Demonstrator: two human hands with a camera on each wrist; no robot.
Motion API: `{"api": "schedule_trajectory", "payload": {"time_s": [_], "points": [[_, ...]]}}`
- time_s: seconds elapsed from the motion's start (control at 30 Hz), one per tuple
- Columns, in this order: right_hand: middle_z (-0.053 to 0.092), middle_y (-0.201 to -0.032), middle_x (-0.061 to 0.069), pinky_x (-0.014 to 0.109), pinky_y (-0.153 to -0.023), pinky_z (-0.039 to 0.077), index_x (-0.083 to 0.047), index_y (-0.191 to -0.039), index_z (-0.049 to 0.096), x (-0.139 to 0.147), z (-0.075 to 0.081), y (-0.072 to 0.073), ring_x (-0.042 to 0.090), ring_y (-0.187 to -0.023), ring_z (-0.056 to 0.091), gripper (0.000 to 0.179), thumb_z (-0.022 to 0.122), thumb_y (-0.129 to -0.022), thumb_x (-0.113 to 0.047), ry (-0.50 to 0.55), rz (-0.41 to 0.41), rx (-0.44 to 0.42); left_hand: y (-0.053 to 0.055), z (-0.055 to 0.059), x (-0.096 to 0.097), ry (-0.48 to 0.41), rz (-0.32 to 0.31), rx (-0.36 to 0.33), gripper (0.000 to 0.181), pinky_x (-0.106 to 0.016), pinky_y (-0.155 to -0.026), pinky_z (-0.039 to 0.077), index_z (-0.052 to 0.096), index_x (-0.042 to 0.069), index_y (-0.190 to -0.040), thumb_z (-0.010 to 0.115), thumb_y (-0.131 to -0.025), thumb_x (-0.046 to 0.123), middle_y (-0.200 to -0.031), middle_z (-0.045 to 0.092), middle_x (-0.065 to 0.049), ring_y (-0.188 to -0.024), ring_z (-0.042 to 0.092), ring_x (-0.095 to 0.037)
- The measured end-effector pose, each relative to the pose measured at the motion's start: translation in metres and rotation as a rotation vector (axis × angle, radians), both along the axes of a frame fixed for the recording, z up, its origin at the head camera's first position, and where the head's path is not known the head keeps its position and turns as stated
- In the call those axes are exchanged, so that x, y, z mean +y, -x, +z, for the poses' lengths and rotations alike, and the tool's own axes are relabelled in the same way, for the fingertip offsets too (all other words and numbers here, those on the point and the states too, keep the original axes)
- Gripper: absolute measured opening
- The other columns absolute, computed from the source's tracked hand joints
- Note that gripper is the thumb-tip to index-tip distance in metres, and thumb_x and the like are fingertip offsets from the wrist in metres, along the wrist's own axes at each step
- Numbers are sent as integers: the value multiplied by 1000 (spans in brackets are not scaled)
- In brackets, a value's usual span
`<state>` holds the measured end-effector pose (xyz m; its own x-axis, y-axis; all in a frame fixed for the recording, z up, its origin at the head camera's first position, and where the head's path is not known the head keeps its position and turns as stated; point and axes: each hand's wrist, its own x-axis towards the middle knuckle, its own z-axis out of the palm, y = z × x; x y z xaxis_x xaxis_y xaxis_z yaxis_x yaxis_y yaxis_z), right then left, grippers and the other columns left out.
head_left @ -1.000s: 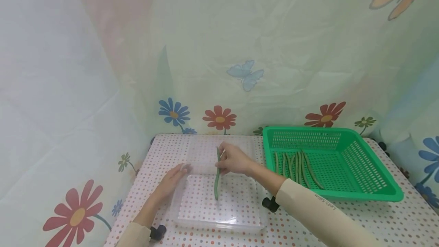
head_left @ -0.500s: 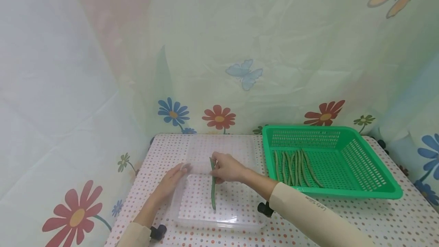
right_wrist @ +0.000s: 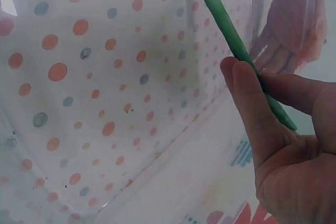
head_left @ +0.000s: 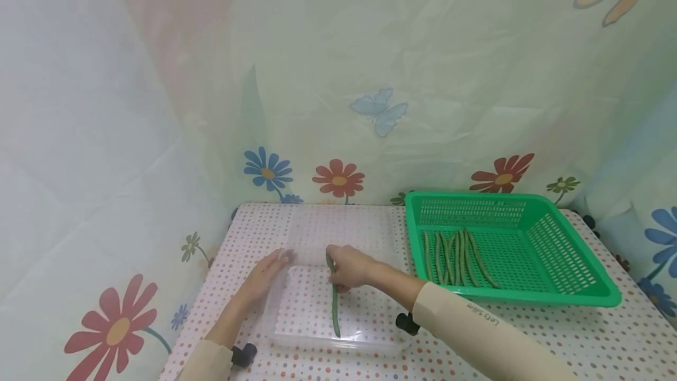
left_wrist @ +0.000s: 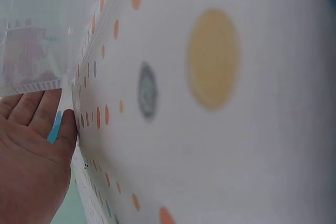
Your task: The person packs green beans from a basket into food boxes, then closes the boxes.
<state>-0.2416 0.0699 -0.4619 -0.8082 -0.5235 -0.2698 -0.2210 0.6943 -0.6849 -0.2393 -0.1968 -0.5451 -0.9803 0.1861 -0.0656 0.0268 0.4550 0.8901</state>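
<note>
The right hand (head_left: pixel 349 266) pinches a bean (head_left: pixel 335 310) near its far end, over the clear box (head_left: pixel 370 344), its long axis pointing toward the person. The left hand (head_left: pixel 262 275), straight-fingered, touches the box's left side. Dotted tabletop (head_left: pixel 555 334), green basket (head_left: pixel 539 297) at right, flowered sheeting (head_left: pixel 455 104) behind.

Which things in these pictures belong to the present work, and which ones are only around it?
Apparently for the work:
green bean pinched in the right grip
clear container below it
green basket
other beans in the basket

Only around:
dotted table cover
flowered backdrop
</note>
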Motion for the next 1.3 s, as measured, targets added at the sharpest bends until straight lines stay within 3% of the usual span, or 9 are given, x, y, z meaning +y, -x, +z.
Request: {"api": "schedule_trajectory", "payload": {"time_s": [0.2, 0.37, 0.6, 0.73, 0.83, 1.07, 1.3], "points": [[69, -81, 10, 25, -59, 64, -2, -107, 57, -2, -3, -2, 23, -69, 76, 15, 68, -98, -3, -19, 10, -17, 0, 0, -1, 2, -4, -3, 58, -61, -130, 20, 51, 20, -154, 44, -108, 54, -165, 44, -8, -157, 32, -35], [69, -78, 10, 24, -57, 63, -5, -100, 57, -2, -5, -3, 22, -67, 76, 10, 66, -100, -6, -87, -5, -11, 0, 1, 0, -9, -7, -5, 56, -61, -130, 20, 52, 22, -153, 45, -108, 54, -164, 45, -7, -156, 34, -35], [68, -76, 12, 31, -59, 64, -4, -105, 59, -2, -8, -4, 26, -65, 72, 18, 69, -100, -18, -177, -8, -40, -1, -1, -1, -5, -12, -8, 58, -62, -130, 20, 49, 19, -155, 44, -108, 54, -165, 43, -8, -156, 33, -35], [64, -74, 4, 27, -55, 60, -2, -112, 61, -5, -10, -4, 22, -63, 72, 30, 71, -99, -28, -231, -22, -1, 0, 0, 0, -5, -11, -4, 59, -62, -129, 21, 48, 18, -156, 44, -108, 53, -165, 44, -8, -156, 34, -35], [63, -73, 2, 24, -53, 57, -6, -103, 62, -7, -9, -5, 19, -62, 71, 28, 71, -99, -33, -247, -23, 13, 1, 1, 0, 1, -19, 6, 58, -61, -129, 22, 49, 17, -155, 44, -109, 51, -164, 44, -9, -155, 35, -35], [69, -74, 3, 23, -52, 55, -15, -84, 61, -6, 8, -9, 18, -62, 72, 27, 70, -100, -34, -224, 55, 77, 2, 3, 0, -1, -22, 10, 55, -60, -130, 22, 51, 18, -154, 43, -110, 49, -164, 44, -10, -156, 34, -36], [71, -79, 0, 26, -55, 56, -13, -98, 69, 5, 30, -3, 15, -62, 69, 20, 72, -99, -33, -138, 57, 154, 1, 4, 2, -10, -8, 4, 55, -61, -129, 22, 51, 18, -153, 44, -110, 49, -164, 45, -10, -155, 34, -37]]}}
